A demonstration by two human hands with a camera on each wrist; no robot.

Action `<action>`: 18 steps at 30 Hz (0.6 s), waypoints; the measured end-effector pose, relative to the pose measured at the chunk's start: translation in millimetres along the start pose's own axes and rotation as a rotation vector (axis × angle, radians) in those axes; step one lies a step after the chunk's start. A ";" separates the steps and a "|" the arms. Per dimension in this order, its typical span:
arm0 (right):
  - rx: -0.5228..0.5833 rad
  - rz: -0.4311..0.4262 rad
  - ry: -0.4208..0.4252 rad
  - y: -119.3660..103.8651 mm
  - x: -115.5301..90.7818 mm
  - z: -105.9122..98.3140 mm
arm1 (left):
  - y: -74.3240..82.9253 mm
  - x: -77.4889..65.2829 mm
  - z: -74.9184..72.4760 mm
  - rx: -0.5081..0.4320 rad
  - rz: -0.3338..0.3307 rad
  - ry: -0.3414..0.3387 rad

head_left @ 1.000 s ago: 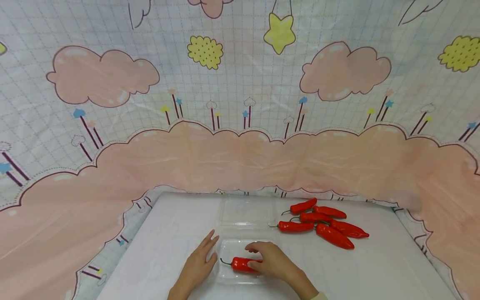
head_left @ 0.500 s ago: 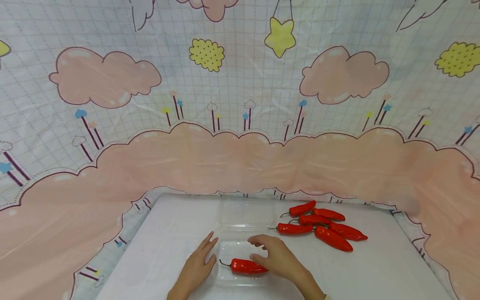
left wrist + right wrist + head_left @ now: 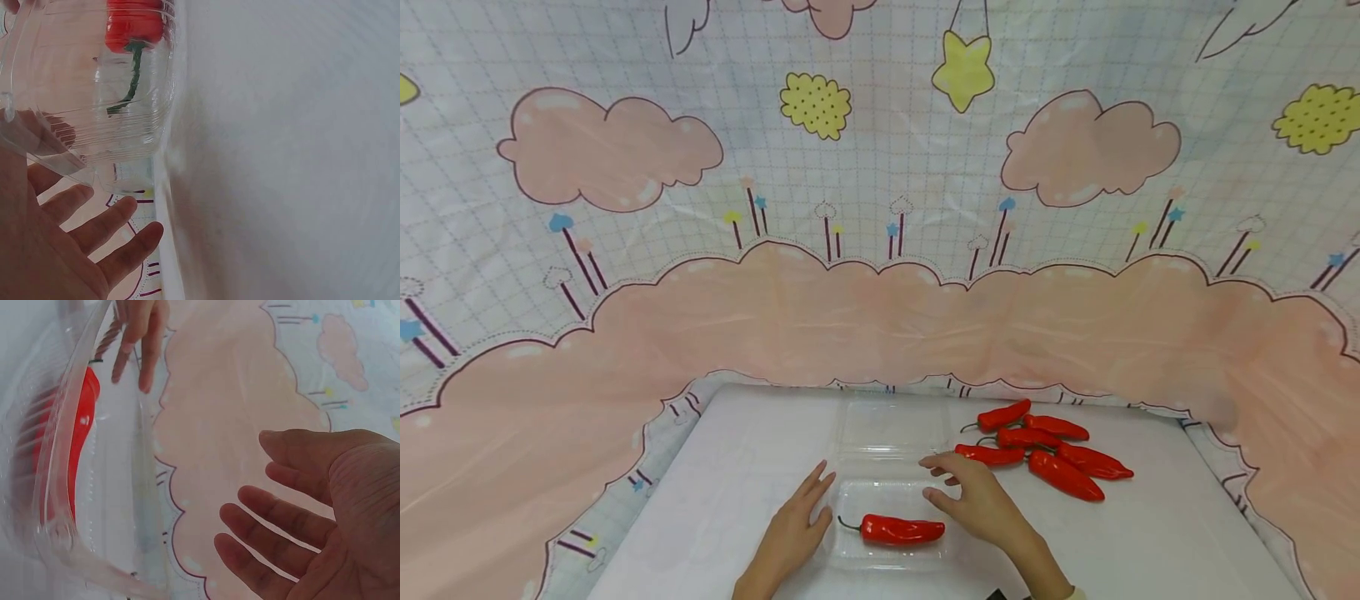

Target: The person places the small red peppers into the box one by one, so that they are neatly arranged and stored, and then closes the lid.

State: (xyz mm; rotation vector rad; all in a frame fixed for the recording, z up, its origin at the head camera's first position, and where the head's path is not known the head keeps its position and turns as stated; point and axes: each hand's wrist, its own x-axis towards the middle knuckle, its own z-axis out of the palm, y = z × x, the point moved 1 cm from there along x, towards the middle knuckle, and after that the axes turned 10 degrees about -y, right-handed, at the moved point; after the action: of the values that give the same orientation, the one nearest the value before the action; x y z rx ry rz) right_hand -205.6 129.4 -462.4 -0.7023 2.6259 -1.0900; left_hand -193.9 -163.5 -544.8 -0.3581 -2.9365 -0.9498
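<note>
One red pepper [image 3: 901,531] with a green stem lies crosswise in the near half of a clear plastic clamshell box [image 3: 880,496]; its stem points left. The left hand [image 3: 793,529] is at the box's left side, fingers extended along the wall. In the left wrist view, its fingers [image 3: 103,226] are spread beside the clear plastic. The right hand [image 3: 976,502] hovers over the box's right edge with nothing in it. The right wrist view shows its fingers [image 3: 265,562] loosely bent and apart, and the pepper [image 3: 84,419] behind the clear wall.
The box's raised-edge lid [image 3: 891,425] lies folded back on the far side. Several red peppers [image 3: 1067,477] are heaped on the white table [image 3: 1157,533] at the back right. A patterned cloth [image 3: 925,325] hangs behind the table. A small dark object [image 3: 997,595] shows at the bottom edge.
The right hand has let go of the pepper in the box and moved right and up, away from it. The left hand has stayed in place.
</note>
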 end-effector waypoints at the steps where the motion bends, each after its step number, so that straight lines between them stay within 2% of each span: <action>1: 0.001 0.004 0.010 1.3 -0.8 -1.3 | -0.3 0.3 0.1 0.001 0.001 0.000; 18: -0.019 0.082 0.192 27.8 -12.5 -16.7 | 0.6 0.1 -1.6 0.010 0.014 -0.002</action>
State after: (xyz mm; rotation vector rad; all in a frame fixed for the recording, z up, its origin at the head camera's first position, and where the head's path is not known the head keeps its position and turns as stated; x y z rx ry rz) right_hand -210.5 162.9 -470.3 -0.5120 2.7999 -1.1637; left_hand -194.0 -164.0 -543.1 -0.3791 -2.9356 -0.9340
